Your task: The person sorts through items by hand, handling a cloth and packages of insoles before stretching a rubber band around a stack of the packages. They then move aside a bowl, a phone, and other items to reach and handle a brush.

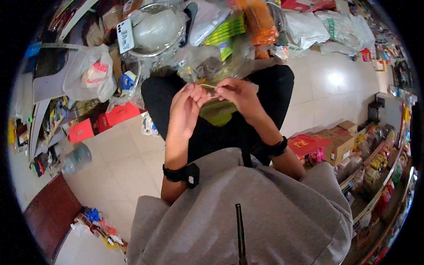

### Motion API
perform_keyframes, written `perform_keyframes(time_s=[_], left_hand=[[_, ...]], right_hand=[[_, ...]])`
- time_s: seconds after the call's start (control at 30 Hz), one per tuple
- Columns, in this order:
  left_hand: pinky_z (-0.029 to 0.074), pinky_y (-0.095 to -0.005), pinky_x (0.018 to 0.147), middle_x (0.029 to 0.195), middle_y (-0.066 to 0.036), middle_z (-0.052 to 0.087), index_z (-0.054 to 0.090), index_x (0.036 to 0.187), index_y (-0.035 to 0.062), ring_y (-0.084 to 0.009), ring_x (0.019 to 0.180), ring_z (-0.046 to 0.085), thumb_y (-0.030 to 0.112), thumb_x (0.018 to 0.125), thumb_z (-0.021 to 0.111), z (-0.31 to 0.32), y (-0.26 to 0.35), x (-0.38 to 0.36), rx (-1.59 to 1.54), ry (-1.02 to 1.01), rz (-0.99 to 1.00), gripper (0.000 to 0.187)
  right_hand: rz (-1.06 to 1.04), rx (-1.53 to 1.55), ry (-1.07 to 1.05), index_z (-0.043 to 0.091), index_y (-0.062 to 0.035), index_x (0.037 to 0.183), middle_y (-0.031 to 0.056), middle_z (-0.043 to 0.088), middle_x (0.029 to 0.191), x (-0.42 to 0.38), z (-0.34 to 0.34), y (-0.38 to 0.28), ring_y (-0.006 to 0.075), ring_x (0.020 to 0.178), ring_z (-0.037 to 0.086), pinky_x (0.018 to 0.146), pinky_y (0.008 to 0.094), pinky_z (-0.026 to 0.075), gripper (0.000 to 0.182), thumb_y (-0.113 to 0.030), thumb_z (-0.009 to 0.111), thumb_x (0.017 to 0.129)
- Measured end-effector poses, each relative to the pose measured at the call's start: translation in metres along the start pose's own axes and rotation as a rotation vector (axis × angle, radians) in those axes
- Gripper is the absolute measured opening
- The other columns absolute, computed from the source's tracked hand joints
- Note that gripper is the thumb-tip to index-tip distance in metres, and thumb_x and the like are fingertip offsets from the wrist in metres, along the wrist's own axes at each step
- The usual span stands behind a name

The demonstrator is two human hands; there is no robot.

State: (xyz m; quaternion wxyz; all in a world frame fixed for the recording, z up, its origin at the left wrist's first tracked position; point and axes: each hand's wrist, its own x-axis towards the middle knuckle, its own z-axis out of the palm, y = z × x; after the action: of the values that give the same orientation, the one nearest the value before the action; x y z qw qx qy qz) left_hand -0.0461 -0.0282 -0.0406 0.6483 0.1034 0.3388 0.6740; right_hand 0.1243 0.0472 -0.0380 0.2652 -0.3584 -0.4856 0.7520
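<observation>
Head view: a thin yellowish band [207, 86] is pinched between both hands — left hand [184, 110], right hand [240, 97] — at twelve o'clock above a green packet [217, 112]; stretching seems underway, steady tension needed next.

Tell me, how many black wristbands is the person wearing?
2. One black wristband sits on the left wrist, below the left hand; the other black wristband is on the right wrist, below the right hand.
</observation>
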Motion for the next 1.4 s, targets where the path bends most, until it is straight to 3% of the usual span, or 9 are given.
perform_keyframes(time_s=[0.07, 0.2, 0.33, 0.53, 0.63, 0.87, 0.97, 1.13, 1.4], left_hand=[[0.048, -0.0329, 0.088, 0.080, -0.002, 0.048, 0.050, 0.086, 0.0053, -0.0162, 0.081, 0.054, 0.022, 0.099, 0.052, 0.002, -0.001, -0.001, -0.025, 0.045, -0.107, 0.021], [0.045, -0.0334, 0.088, 0.078, -0.003, 0.050, 0.050, 0.084, 0.0057, -0.0160, 0.081, 0.054, 0.021, 0.099, 0.052, 0.007, -0.004, -0.002, 0.190, -0.002, -0.075, 0.021], [0.045, -0.0320, 0.083, 0.078, -0.005, 0.056, 0.055, 0.086, 0.0030, -0.0159, 0.082, 0.056, 0.016, 0.097, 0.052, 0.009, -0.006, 0.004, -0.010, -0.069, 0.043, 0.017], [0.047, -0.0315, 0.071, 0.082, -0.011, 0.060, 0.059, 0.104, -0.0043, -0.0193, 0.070, 0.058, 0.010, 0.093, 0.043, 0.008, 0.004, 0.005, 0.075, -0.074, -0.030, 0.024], [0.049, -0.0301, 0.070, 0.086, -0.013, 0.063, 0.060, 0.108, -0.0052, -0.0186, 0.070, 0.060, 0.003, 0.088, 0.040, 0.002, 0.001, 0.011, 0.101, -0.102, -0.046, 0.029], [0.050, -0.0308, 0.070, 0.099, -0.016, 0.067, 0.061, 0.111, -0.0037, -0.0183, 0.071, 0.061, 0.000, 0.090, 0.045, 0.001, -0.006, 0.018, 0.212, -0.085, -0.034, 0.027], [0.051, -0.0310, 0.071, 0.102, -0.016, 0.067, 0.062, 0.110, -0.0031, -0.0174, 0.071, 0.062, 0.000, 0.091, 0.051, 0.002, -0.003, 0.020, 0.236, -0.079, -0.036, 0.022], [0.051, -0.0289, 0.067, 0.102, -0.016, 0.067, 0.063, 0.110, -0.0027, -0.0164, 0.070, 0.061, 0.001, 0.093, 0.053, -0.006, -0.006, 0.028, 0.292, -0.070, -0.037, 0.020], [0.049, -0.0277, 0.067, 0.102, -0.016, 0.068, 0.063, 0.112, -0.0023, -0.0164, 0.074, 0.060, 0.006, 0.095, 0.054, -0.004, -0.014, 0.039, 0.250, -0.079, -0.046, 0.021]], right_hand=[[0.002, 0.015, 0.014, 0.064, 0.0012, 0.096, 0.0023, 0.063, 0.088, 0.000, 0.000, 0.003, 0.0091, 0.082, 0.058, 0.075, 0.0237, 0.046, 0.013, -0.011, 0.063, 0.091], [-0.080, -0.064, -0.027, 0.063, 0.0008, 0.101, 0.0027, 0.063, 0.090, 0.005, -0.008, 0.014, 0.0098, 0.083, 0.059, 0.077, 0.0244, 0.047, 0.015, -0.011, 0.062, 0.091], [0.055, -0.015, -0.062, 0.061, 0.0001, 0.110, 0.0028, 0.064, 0.093, 0.021, -0.040, 0.020, 0.0098, 0.085, 0.059, 0.077, 0.0256, 0.048, 0.022, -0.015, 0.060, 0.094], [-0.368, -0.450, 0.624, 0.062, 0.0008, 0.112, 0.0057, 0.066, 0.096, 0.107, -0.175, 0.007, 0.0152, 0.091, 0.060, 0.083, 0.0289, 0.047, 0.030, -0.024, 0.058, 0.095], [-0.427, -0.486, 0.617, 0.062, 0.0030, 0.107, 0.0141, 0.067, 0.096, 0.153, -0.233, -0.018, 0.0211, 0.086, 0.062, 0.080, 0.0326, 0.049, 0.039, -0.033, 0.064, 0.091], [0.305, -0.567, 0.539, 0.060, -0.0044, 0.125, 0.0090, 0.066, 0.114, 0.208, -0.294, -0.015, 0.0190, 0.096, 0.063, 0.082, 0.0312, 0.049, 0.057, -0.046, 0.067, 0.087], [0.444, -0.092, 0.372, 0.054, -0.0134, 0.135, 0.0048, 0.065, 0.120, 0.216, -0.304, -0.003, 0.0198, 0.104, 0.064, 0.089, 0.0350, 0.051, 0.056, -0.046, 0.063, 0.090], [0.527, -0.029, 0.294, 0.052, -0.0145, 0.138, 0.0028, 0.063, 0.125, 0.212, -0.298, -0.013, 0.0178, 0.107, 0.063, 0.091, 0.0351, 0.050, 0.047, -0.039, 0.053, 0.098], [0.245, -0.114, 0.325, 0.058, -0.0089, 0.131, 0.0027, 0.061, 0.126, 0.215, -0.295, 0.008, 0.0148, 0.110, 0.059, 0.092, 0.0297, 0.047, 0.046, -0.038, 0.059, 0.095]])
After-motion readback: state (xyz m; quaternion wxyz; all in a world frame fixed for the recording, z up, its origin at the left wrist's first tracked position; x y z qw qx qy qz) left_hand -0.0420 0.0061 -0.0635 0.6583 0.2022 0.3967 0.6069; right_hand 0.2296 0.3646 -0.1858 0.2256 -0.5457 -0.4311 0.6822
